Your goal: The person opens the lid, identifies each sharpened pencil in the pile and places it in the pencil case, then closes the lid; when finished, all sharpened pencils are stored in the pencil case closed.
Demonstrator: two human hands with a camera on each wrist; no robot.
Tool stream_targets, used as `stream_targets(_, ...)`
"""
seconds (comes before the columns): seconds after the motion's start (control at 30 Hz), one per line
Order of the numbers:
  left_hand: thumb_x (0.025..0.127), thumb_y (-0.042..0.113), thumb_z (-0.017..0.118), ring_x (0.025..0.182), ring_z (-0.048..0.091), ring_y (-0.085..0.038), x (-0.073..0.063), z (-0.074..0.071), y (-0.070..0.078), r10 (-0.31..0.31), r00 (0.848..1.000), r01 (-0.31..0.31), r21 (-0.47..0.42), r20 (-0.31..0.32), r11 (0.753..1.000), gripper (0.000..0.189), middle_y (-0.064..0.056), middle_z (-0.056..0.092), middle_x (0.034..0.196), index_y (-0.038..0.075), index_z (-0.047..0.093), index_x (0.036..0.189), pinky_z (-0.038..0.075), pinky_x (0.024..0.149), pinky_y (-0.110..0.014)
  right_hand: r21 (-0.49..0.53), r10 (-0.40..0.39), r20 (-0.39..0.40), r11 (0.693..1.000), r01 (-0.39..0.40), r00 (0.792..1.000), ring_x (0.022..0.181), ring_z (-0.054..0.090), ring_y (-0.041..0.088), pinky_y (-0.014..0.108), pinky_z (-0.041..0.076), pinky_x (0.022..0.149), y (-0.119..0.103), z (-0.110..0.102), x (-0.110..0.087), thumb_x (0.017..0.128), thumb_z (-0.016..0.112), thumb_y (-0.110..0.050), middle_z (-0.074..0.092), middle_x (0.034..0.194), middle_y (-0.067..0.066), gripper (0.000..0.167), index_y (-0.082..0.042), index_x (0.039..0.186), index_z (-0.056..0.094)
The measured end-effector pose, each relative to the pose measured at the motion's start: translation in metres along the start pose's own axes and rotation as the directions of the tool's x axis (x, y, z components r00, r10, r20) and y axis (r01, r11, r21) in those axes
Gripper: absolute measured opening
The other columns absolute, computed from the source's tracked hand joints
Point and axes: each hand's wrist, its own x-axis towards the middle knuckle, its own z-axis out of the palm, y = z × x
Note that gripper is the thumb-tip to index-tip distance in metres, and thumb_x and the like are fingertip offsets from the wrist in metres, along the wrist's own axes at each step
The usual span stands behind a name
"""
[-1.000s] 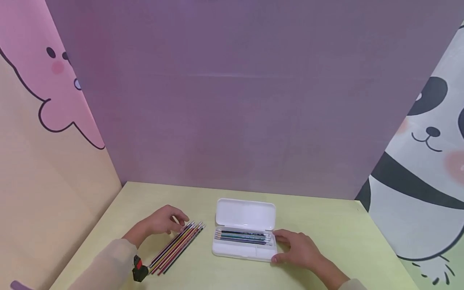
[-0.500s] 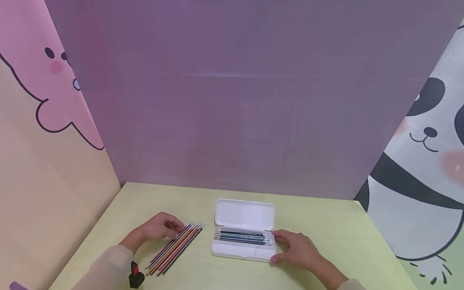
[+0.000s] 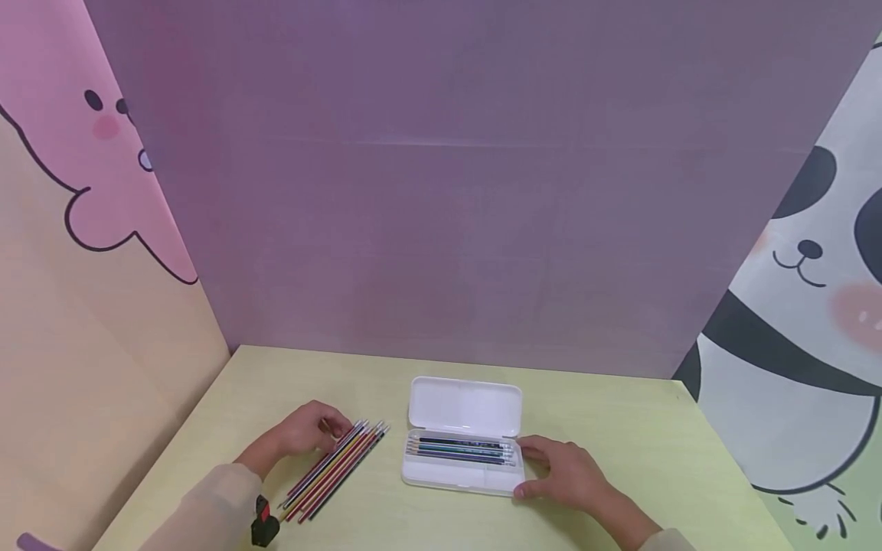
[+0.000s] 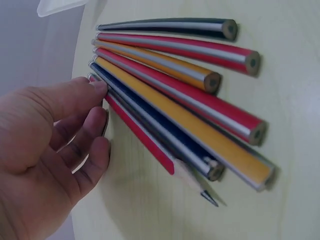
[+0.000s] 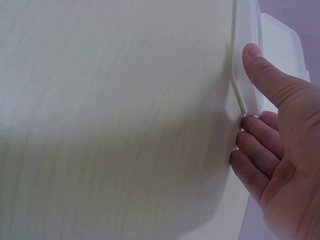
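Observation:
My left hand [image 3: 306,430] is at the far end of a fanned-out bundle of pencils [image 3: 342,468] on the left of the table. In the left wrist view, its thumb and forefinger pinch the outermost red pencil [image 4: 142,132], which has a sharpened tip; the other pencils there show flat, unsharpened ends. A white pencil case [image 3: 444,477] lies with its lid [image 3: 466,408] raised and several dark and blue pencils [image 3: 460,451] inside. My right hand [image 3: 566,474] grips the case's right end, thumb at the near corner and fingers at the far one.
The pale yellow table [image 3: 613,413] ends at a purple backdrop [image 3: 455,229]. Cartoon-printed panels [image 3: 792,383] stand at both sides. A black and red object [image 3: 263,522] shows beside the left sleeve [image 3: 207,509], close to the near pencil ends.
My left hand has drawn back slightly left and nearer, then closed in on the edge of the pencil bundle. My right hand stays at the case.

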Motion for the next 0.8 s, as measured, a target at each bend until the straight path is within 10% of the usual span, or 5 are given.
stream_targets(0.8, 0.081, -0.006, 0.077, 0.071, 0.054, -0.018, 0.0070, 0.0093, 0.0065, -0.162, 0.962, 0.198, 0.155, -0.219, 0.968, 0.017, -0.001, 0.065, 0.079, 0.002, 0.076, 0.096, 0.047, 0.062, -0.031, 0.007, -0.024, 0.019, 1.000, 0.024, 1.000, 0.123, 0.066, 0.032, 0.056, 0.046, 0.101, -0.0010, -0.0028, -0.0006, 0.060, 0.091, -0.059, 0.075, 0.121, -0.008, 0.085, -0.022, 0.132, 0.066)
